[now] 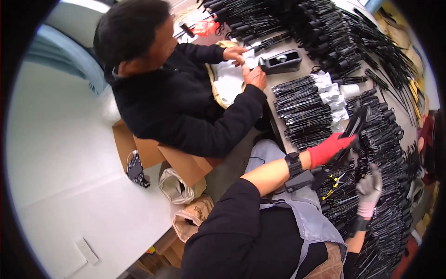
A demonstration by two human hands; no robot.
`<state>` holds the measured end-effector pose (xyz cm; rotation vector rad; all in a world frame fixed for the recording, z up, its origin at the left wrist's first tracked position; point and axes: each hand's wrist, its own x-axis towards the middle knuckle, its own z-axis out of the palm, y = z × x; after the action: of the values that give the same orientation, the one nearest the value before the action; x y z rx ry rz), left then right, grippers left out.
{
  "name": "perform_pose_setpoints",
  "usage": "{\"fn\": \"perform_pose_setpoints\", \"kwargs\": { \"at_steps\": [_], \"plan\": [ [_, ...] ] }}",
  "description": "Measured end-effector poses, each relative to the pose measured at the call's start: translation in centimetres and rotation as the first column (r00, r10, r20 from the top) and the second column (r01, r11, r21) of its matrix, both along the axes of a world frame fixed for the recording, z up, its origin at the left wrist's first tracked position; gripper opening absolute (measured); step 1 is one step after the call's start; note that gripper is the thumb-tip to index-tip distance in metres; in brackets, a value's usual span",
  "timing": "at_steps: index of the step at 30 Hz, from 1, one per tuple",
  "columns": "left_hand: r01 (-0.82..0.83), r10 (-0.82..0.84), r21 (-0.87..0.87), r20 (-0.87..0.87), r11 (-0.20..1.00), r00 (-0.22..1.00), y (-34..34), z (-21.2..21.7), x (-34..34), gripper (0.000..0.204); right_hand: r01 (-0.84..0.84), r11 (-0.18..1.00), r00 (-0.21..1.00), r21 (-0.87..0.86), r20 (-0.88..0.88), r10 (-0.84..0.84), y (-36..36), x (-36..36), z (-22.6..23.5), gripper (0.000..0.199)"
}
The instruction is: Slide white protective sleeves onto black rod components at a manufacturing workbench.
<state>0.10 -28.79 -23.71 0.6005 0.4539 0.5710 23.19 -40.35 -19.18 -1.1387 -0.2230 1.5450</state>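
My left hand [331, 149], in a red glove, is closed on a bundle of thin black rods [357, 122] that looks like an umbrella frame. The bundle tilts up and away over the table. To its right and nearer to me is my right hand [370, 187], in a white and pink glove. Its fingers are stretched out over a mass of black rod bundles [385, 209], and nothing shows in them. Pliers with yellow handles [331, 189] lie on the bundles between my hands.
Across to the left a person's hands [253, 76] hold something white beside a black device [283, 63]. Banded rod bundles with white wrapping [331, 95] lie in rows near my left hand. More black bundles [320, 28] fill the far side. Paper bags [193, 216] stand left of me.
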Motion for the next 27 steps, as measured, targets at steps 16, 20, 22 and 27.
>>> {"fn": "perform_pose_setpoints", "kwargs": {
  "at_steps": [16, 20, 22, 27],
  "plan": [
    [-0.199, 0.192, 0.044, 0.126, 0.979, 0.973, 8.8, 11.9, 4.2, 0.048, -0.160, 0.960, 0.026, 0.230, 0.973, -0.229, 6.8, -10.2, 4.6, 0.024],
    [-0.194, 0.143, 0.162, 0.284, 0.968, 0.948, 11.4, 13.0, 4.5, 0.039, -0.237, 0.947, 0.638, 0.217, 0.770, -0.017, 8.6, -10.0, 6.8, 0.041],
    [-0.135, 0.095, 0.118, 0.292, 0.984, 0.952, 10.5, 14.5, 5.6, 0.037, -0.273, 0.939, 0.591, 0.209, 0.807, -0.008, 8.5, -9.4, 6.6, 0.055],
    [-0.047, 0.026, 0.064, 0.293, 0.997, 0.956, 11.0, 17.5, 6.3, 0.029, -0.194, 0.883, 0.823, 0.428, 0.561, -0.091, 8.5, -10.0, 7.5, 0.048]
  ]
}}
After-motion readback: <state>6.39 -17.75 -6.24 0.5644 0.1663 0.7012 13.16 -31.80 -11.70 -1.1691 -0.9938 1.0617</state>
